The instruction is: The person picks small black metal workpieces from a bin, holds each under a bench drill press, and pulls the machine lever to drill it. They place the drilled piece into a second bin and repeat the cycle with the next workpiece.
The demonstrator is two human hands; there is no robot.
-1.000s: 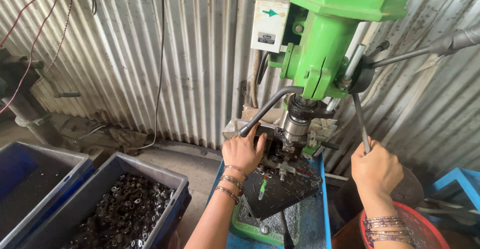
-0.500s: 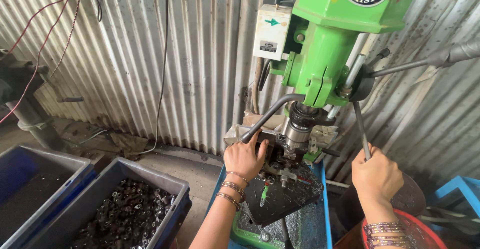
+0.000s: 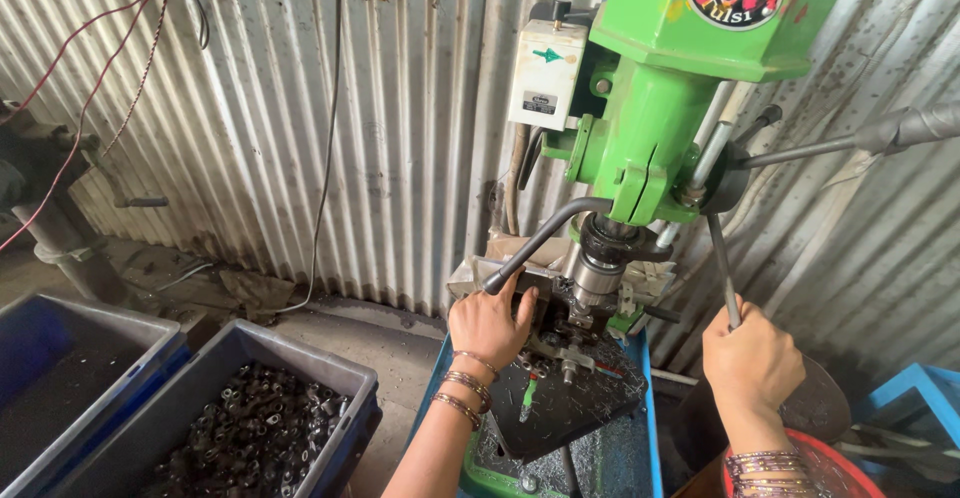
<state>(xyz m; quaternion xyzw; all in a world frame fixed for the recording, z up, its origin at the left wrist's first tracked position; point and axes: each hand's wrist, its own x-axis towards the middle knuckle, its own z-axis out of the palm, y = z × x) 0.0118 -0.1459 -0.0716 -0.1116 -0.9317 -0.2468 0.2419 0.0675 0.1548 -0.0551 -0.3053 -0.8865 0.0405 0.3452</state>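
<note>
Backdrop: a wall of corrugated metal sheet (image 3: 300, 138) stands behind everything, with red and black wires hanging down it at the upper left.
Landmark: a green drill press (image 3: 680, 88) rises in the middle right; a pale switch box (image 3: 545, 76) sits on its left flank.
Spindle: the dark chuck (image 3: 598, 268) hangs under the green head, just above the work table.
Work table: a dark, chip-strewn plate (image 3: 570, 408) lies below the chuck, carrying a clamp fixture with small metal parts (image 3: 565, 343).
Left hand: the left hand (image 3: 488, 323) rests at the left edge of the fixture, directly below the chuck's left side. Fingers are loosely curled and pressed against the fixture; whether they pinch a part I cannot tell. Bangles ring the wrist.
Right hand: the right hand (image 3: 750, 358) is down and right of the chuck, fist wrapped tight around the lower end of a feed lever (image 3: 722, 268) that runs up to the hub on the press's right side.
Other lever: a second handle (image 3: 880, 138) juts out right from the same hub, well apart from both hands.
Hose: a grey bent tube (image 3: 540, 243) slants down left of the chuck, ending just above the left hand.
Room: left of the press, two blue-grey crates (image 3: 340, 383) sit on the floor, the nearer one filled with dark metal pieces (image 3: 250, 433).
Right edge: a red tub rim (image 3: 850, 458) and a blue bin (image 3: 915, 398) crowd the space below the right wrist.
</note>
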